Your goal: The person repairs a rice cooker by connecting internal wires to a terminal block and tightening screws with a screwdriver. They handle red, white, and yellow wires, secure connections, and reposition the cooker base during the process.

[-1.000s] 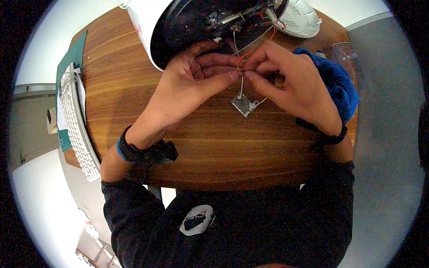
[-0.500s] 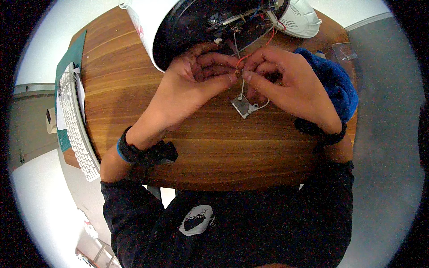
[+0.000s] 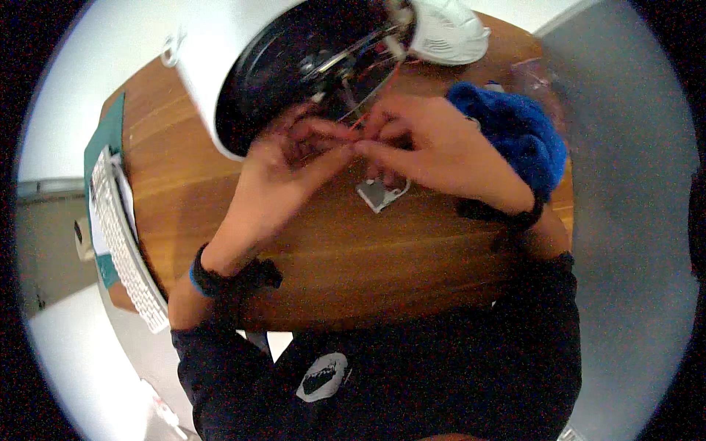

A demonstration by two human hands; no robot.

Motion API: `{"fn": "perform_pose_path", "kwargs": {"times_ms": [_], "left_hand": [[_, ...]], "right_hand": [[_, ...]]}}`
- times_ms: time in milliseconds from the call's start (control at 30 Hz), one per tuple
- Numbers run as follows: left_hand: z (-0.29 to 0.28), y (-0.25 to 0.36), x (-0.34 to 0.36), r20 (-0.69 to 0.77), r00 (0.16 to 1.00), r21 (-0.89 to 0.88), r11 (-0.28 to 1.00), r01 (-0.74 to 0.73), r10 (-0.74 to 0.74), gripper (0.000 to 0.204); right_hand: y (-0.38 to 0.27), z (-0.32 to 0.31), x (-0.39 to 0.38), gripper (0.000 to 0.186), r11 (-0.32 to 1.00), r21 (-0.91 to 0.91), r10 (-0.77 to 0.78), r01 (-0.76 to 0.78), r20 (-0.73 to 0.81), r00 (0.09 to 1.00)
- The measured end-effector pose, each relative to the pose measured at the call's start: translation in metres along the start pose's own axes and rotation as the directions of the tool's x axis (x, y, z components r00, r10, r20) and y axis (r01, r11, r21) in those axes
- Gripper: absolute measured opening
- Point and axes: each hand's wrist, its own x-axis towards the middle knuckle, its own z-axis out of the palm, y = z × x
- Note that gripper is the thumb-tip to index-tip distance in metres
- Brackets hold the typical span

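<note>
At the mouth of a white round appliance housing (image 3: pixel 198 81) with a dark inside, both hands meet fingertip to fingertip. My left hand (image 3: pixel 283 165) is closed in a pinch on a thin orange-red wire (image 3: pixel 357 123) that comes out of the housing. The thumb and fingers of my right hand (image 3: pixel 441 147) pinch the same wire beside it. Motion blur hides the exact spot between the fingertips. Just below the right fingers hangs or lies a small square grey metal plate (image 3: pixel 377 195) with a pale wire along its side; whether it touches the table cannot be told.
A white vented cover (image 3: pixel 448 33) lies behind the housing. A crumpled blue cloth (image 3: pixel 518 136) is right of my right hand, near a clear plastic bag (image 3: pixel 535 77). At the left, a white keyboard (image 3: pixel 125 235) rests by a green mat (image 3: pixel 110 136) on the wooden table (image 3: pixel 331 257).
The whole view has shifted, so housing, cloth and hands appear farther left and lower. Both hands stay pinched together at the wire, with slight finger movement and more blur.
</note>
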Motion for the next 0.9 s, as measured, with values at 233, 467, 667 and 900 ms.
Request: {"fn": "perform_pose_path", "kwargs": {"times_ms": [233, 467, 667, 900], "left_hand": [[-0.002, 0.004, 0.000, -0.047, 0.996, -0.045, 0.996, 0.071, -0.073, 0.052], [-0.001, 0.010, -0.001, -0.073, 0.994, -0.080, 0.994, 0.073, -0.079, 0.047], [-0.005, -0.002, -0.001, -0.056, 0.995, -0.089, 0.993, 0.072, -0.077, 0.050], [0.002, -0.003, -0.004, -0.082, 0.989, -0.030, 0.992, 0.119, -0.121, 0.052]], "right_hand": [[-0.008, -0.019, -0.004, 0.027, 0.940, -0.217, -0.253, 0.262, 0.071, 0.965], [0.013, -0.073, -0.006, 0.030, 0.876, -0.463, -0.108, 0.137, 0.088, 0.990], [0.044, -0.063, 0.013, 0.050, 0.950, -0.262, -0.227, 0.169, -0.207, 0.952], [0.052, -0.045, 0.054, 0.047, 0.949, -0.098, -0.315, 0.300, -0.242, 0.918]]}}
